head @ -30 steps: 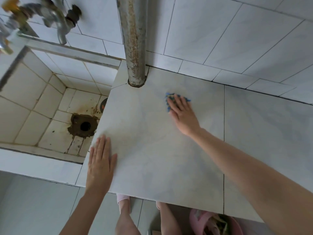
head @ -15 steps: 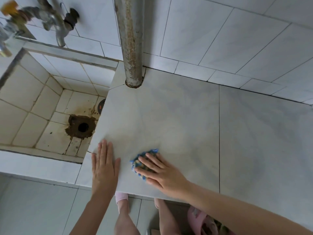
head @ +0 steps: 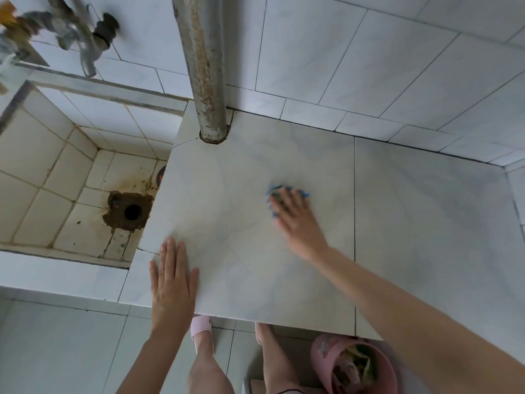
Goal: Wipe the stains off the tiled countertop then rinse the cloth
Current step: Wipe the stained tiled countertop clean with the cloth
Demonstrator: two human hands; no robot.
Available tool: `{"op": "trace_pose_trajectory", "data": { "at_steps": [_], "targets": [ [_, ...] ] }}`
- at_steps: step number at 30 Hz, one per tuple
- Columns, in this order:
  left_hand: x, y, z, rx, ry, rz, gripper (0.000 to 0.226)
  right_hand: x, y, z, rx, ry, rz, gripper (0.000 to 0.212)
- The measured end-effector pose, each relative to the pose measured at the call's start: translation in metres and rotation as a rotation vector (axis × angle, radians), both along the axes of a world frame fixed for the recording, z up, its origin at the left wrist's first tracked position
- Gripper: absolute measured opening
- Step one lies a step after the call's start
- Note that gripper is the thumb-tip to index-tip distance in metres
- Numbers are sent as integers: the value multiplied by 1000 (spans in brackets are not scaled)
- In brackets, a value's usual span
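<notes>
Currently: right hand (head: 298, 223) mid-frame, fingers straight and flat, pressing the blue cloth (head: 273, 191) onto the countertop (head: 426, 223). Only the cloth's edges show past the fingertips, slightly motion-blurred. Lower centre-left, left hand (head: 172, 282) lies flat, fingers extended, at the counter's front edge. Stained sink (head: 42, 180) with drain (head: 132, 211) at left, rusty pipe (head: 206, 66) top centre, tap (head: 85, 32) upper left.

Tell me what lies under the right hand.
A blue cloth, pressed flat on the tiled countertop by the right hand. Only its fringe shows past the fingers; the rest is covered.
</notes>
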State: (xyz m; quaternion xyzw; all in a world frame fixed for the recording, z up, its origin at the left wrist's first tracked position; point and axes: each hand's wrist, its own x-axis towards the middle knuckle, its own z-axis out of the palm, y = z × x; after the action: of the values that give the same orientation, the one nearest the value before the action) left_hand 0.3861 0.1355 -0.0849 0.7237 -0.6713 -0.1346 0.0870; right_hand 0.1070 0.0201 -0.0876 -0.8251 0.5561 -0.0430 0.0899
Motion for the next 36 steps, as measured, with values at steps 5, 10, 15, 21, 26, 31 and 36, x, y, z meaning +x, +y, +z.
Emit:
{"op": "trace_pose_trajectory", "data": {
  "at_steps": [5, 10, 15, 21, 26, 31, 36],
  "targets": [
    [2, 1, -1, 1, -20, -4, 61, 45, 85, 11, 31, -70, 443, 43],
    [1, 1, 2, -15, -19, -11, 62, -19, 51, 4, -49, 50, 517, 45],
    [1, 1, 2, -3, -25, 3, 62, -86, 3, 6, 102, 58, -265, 59],
    [-4, 2, 2, -7, -22, 8, 64, -8, 69, 5, 45, -4, -258, 51],
    [-3, 3, 0, -13, -25, 3, 63, 41, 170, 9, 70, -68, 9, 48],
    [-3, 4, 1, -19, -5, -2, 60, -18, 188, 4, 94, 82, -150, 50],
    [-3, 5, 0, -11, -2, -4, 62, -87, 206, 7, 206, 133, -688, 58]
  ]
}}
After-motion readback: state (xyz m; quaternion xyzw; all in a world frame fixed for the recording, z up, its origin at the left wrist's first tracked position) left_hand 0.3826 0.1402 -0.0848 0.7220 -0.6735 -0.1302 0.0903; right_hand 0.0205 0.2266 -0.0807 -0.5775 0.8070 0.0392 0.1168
